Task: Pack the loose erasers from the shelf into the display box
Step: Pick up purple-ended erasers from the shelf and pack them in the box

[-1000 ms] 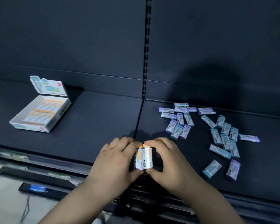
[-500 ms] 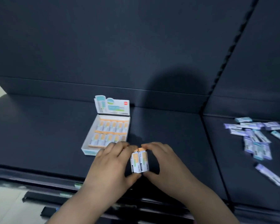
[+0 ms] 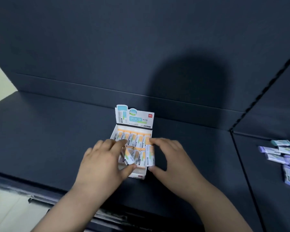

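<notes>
The display box [image 3: 137, 175] sits between the two hands, its lid flap standing upright beyond the fingertips. The left hand [image 3: 104, 161] pinches a tilted orange eraser [image 3: 129, 156] over the box's near row. The right hand [image 3: 171, 156] grasps a second eraser [image 3: 150, 155], held upright at the box's right edge. A packed row [image 3: 136, 138] lies just past the fingers. Well to the right of the right hand, loose erasers [image 3: 281, 151] lie scattered on the dark shelf [image 3: 57, 139].

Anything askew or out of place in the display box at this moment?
One orange-banded eraser, pinched by the left hand, sits tilted at the near-left of the display box, unlike its straight neighbours. Probably mid-placement, not damage.
</notes>
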The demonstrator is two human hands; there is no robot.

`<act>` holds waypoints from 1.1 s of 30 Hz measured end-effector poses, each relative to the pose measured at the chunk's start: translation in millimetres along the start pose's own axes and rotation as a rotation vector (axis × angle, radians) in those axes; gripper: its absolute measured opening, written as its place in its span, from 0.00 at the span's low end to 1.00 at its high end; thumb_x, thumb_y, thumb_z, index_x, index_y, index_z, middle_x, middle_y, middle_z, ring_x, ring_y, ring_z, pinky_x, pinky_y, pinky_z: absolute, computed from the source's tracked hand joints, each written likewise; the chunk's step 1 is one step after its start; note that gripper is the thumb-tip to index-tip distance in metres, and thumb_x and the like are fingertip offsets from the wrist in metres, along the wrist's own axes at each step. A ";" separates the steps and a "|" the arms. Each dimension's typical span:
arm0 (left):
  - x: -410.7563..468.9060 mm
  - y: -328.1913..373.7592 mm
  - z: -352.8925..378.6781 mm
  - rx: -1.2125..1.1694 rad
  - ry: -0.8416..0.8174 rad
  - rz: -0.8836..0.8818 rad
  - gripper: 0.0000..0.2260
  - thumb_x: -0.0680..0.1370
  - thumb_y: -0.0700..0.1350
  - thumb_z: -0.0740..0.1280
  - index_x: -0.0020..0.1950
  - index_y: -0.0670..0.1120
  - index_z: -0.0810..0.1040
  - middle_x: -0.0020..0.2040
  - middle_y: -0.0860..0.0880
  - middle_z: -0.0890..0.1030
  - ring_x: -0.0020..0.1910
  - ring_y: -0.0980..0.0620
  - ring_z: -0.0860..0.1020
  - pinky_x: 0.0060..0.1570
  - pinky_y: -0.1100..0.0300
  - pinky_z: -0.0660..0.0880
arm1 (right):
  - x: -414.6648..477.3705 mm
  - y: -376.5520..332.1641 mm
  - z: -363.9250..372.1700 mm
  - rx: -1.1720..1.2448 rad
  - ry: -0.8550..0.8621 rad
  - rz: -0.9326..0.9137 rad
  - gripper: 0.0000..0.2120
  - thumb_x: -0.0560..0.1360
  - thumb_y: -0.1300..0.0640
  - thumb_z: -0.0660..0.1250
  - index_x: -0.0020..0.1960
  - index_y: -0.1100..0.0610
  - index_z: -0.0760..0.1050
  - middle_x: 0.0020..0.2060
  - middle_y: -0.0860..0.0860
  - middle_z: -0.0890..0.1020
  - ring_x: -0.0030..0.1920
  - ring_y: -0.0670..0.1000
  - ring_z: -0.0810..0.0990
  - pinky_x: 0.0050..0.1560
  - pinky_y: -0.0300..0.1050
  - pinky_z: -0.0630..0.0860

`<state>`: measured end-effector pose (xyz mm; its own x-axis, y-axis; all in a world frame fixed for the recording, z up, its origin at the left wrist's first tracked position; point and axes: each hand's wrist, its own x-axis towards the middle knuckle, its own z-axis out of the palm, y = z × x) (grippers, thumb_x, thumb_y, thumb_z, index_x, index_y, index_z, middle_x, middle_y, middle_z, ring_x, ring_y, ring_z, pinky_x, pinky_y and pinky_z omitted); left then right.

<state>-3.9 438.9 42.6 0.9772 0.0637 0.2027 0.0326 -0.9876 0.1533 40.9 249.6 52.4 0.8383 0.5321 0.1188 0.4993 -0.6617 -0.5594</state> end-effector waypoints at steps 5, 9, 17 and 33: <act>8.4 -3.6 1.6 0.122 -0.106 -0.026 0.29 0.53 0.62 0.78 0.47 0.48 0.83 0.38 0.50 0.79 0.38 0.45 0.79 0.33 0.54 0.75 | 25.1 -10.5 -0.1 -0.185 -0.064 -0.114 0.29 0.73 0.53 0.63 0.71 0.45 0.57 0.69 0.40 0.64 0.67 0.44 0.58 0.65 0.42 0.57; 19.4 -4.8 -0.9 0.158 -0.179 0.002 0.32 0.60 0.75 0.59 0.42 0.50 0.84 0.35 0.51 0.79 0.35 0.47 0.79 0.31 0.54 0.73 | 40.9 -18.2 8.1 -0.343 -0.155 -0.148 0.29 0.72 0.45 0.54 0.72 0.51 0.58 0.69 0.46 0.66 0.69 0.50 0.58 0.62 0.47 0.56; 42.7 -19.3 -13.2 0.296 -0.393 0.181 0.25 0.72 0.65 0.62 0.66 0.58 0.69 0.62 0.55 0.70 0.64 0.52 0.64 0.56 0.59 0.59 | 58.5 -26.3 28.6 -0.460 -0.160 0.039 0.21 0.73 0.55 0.63 0.65 0.53 0.67 0.66 0.49 0.67 0.66 0.52 0.59 0.59 0.48 0.56; 59.7 -47.6 -8.9 0.315 -0.463 0.509 0.10 0.74 0.43 0.63 0.53 0.51 0.80 0.49 0.51 0.79 0.51 0.50 0.73 0.44 0.58 0.57 | 46.5 -55.5 31.6 -0.643 -0.265 0.180 0.13 0.73 0.57 0.63 0.57 0.52 0.75 0.54 0.50 0.73 0.57 0.53 0.66 0.55 0.46 0.60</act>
<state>51.1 491.0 56.1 0.8736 -0.4094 -0.2630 -0.4558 -0.8777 -0.1480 45.3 327.7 63.0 0.8791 0.4419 -0.1789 0.4570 -0.8879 0.0523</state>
